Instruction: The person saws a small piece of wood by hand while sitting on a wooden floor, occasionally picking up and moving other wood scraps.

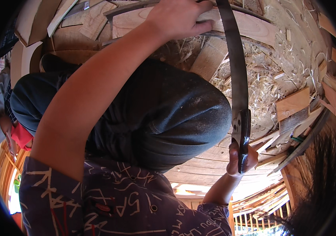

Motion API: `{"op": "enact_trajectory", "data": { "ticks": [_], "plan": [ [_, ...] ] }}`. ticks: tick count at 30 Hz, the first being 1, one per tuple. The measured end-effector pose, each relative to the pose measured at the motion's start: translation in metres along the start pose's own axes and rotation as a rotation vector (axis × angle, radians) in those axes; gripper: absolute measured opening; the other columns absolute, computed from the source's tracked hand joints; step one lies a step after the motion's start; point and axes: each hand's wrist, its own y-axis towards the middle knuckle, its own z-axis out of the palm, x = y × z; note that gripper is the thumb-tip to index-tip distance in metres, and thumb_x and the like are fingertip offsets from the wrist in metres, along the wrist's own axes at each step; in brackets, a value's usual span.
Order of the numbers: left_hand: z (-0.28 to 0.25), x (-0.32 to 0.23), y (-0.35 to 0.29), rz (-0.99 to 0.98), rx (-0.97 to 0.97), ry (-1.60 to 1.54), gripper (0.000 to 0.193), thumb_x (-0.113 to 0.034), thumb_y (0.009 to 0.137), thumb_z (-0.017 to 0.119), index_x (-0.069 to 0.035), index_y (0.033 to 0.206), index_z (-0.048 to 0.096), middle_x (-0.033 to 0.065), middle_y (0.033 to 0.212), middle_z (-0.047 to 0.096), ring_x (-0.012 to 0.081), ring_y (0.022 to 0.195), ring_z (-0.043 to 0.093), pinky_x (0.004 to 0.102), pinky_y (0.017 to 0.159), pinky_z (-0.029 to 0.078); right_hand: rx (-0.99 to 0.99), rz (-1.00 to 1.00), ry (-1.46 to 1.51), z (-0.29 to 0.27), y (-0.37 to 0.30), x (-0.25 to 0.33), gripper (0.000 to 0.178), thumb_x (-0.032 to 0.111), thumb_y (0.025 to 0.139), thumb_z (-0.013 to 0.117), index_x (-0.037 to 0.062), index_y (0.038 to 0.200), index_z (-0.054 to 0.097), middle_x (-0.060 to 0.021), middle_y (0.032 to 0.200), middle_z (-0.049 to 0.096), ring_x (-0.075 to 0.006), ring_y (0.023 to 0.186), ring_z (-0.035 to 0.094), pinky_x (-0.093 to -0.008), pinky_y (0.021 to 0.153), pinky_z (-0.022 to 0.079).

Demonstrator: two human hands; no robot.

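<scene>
Long saw-like tool (239, 74), dark grey metal blade, black handle: runs from top centre of frame to lower right of centre. Right hand (235, 161), lower right of centre: closes round the handle. Left hand (176, 19), top centre: lies at long pale wooden board (250, 29), thumb apart from finger; partly cut off by frame edge, cannot tell whether gripping. Blade: crosses the board in view; cannot tell whether touching. Curly pale wood shavings (256, 88): lie scattered right of centre, beside flat tan wooden offcut (294, 103).
</scene>
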Motion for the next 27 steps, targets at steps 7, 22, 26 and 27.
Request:
{"op": "enact_trajectory", "data": {
  "ticks": [7,22,26,27],
  "plan": [
    [0.001,0.001,0.000,-0.004,0.007,-0.022,0.042,-0.039,0.082,0.062,-0.009,0.111,0.065,0.0154,0.098,0.062,0.0319,0.097,0.061,0.0503,0.084,0.045,0.027,0.065,0.004,0.006,0.009,0.006,0.033,0.027,0.083,0.068,0.0018,0.065,0.058,-0.0093,0.053,0.052,-0.0224,0.044,0.053,-0.0320,0.042,0.037],
    [-0.002,0.004,0.005,-0.053,0.050,-0.013,0.041,-0.035,0.087,0.058,-0.007,0.115,0.062,0.0162,0.102,0.063,0.0316,0.103,0.059,0.0491,0.089,0.042,-0.012,0.122,-0.006,-0.016,-0.002,0.010,0.041,0.037,0.085,0.070,0.0028,0.064,0.058,-0.0065,0.054,0.055,-0.0193,0.045,0.054,-0.0312,0.043,0.038],
    [0.001,0.008,0.001,0.042,0.010,-0.020,0.042,-0.037,0.085,0.060,-0.008,0.115,0.062,0.0147,0.103,0.061,0.0305,0.102,0.058,0.0494,0.088,0.042,0.039,0.071,-0.118,-0.018,0.002,0.025,0.039,0.034,0.089,0.064,0.0010,0.069,0.058,-0.0064,0.052,0.053,-0.0152,0.045,0.049,-0.0280,0.047,0.034],
    [0.002,0.008,-0.001,0.108,0.006,-0.030,0.042,-0.038,0.085,0.061,-0.009,0.115,0.062,0.0142,0.104,0.060,0.0304,0.102,0.057,0.0495,0.088,0.042,0.049,0.068,-0.100,-0.018,0.004,0.029,0.038,0.033,0.088,0.064,0.0006,0.070,0.058,-0.0065,0.052,0.052,-0.0155,0.045,0.049,-0.0283,0.046,0.034]
  ]
}}
